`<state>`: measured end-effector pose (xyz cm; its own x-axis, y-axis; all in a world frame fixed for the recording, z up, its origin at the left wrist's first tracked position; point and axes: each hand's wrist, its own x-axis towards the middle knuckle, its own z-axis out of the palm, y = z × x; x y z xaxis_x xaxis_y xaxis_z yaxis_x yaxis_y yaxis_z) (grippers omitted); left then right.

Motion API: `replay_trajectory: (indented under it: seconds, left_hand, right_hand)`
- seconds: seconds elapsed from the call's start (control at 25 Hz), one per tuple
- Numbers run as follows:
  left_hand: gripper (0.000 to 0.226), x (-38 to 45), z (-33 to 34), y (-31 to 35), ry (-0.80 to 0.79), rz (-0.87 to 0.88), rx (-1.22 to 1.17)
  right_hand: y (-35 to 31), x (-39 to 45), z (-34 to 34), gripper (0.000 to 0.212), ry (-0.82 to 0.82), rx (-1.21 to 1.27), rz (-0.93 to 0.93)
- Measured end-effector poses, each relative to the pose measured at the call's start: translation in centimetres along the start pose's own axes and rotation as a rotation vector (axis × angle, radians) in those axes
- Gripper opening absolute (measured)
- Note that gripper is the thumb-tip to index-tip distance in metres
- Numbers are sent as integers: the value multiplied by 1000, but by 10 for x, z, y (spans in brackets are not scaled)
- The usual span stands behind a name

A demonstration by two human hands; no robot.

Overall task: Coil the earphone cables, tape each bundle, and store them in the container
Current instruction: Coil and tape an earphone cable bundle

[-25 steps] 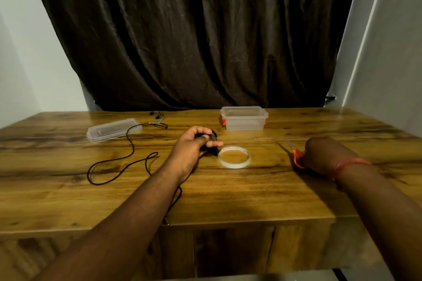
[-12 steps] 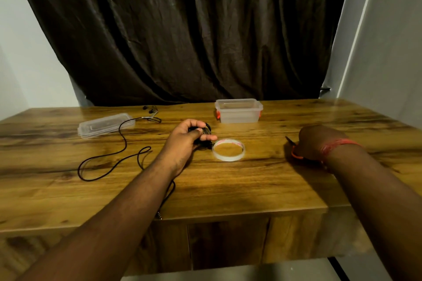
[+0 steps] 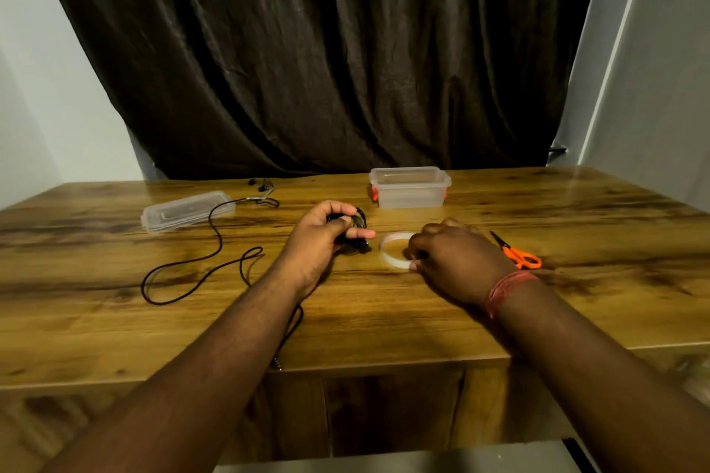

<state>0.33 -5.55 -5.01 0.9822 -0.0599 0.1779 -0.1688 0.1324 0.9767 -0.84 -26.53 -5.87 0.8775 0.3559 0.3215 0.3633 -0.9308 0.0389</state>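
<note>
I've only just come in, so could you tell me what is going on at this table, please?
A person is bundling earphone cables at a wooden table. The left hand grips a coiled black cable bundle, while the right hand rests on the clear tape roll, fingers curled at its rim. The orange scissors lie untouched beside that hand. A second earphone cable sprawls uncoiled on the left. The open container waits at the back, its lid set apart.
</note>
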Motion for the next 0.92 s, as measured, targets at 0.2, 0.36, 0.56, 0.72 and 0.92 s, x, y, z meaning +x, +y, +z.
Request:
replay_trajectory:
  seconds: [0.2, 0.36, 0.56, 0.72, 0.92]
  left_hand:
    - [23, 0, -7, 1, 5, 22, 8]
    - [22, 0, -6, -1, -24, 16, -9]
    - [19, 0, -2, -11, -68, 11, -23]
    - [18, 6, 4, -11, -97, 75, 113]
    - [21, 10, -15, -14, -106, 51, 118]
  right_hand:
    - [26, -13, -8, 27, 14, -78, 96]
    - [22, -8, -19, 10, 42, 26, 110]
    - [-32, 36, -12, 13, 293, 736, 45]
    - [-33, 43, 7, 11, 187, 1034, 73]
    - [-44, 50, 18, 6, 85, 1164, 57]
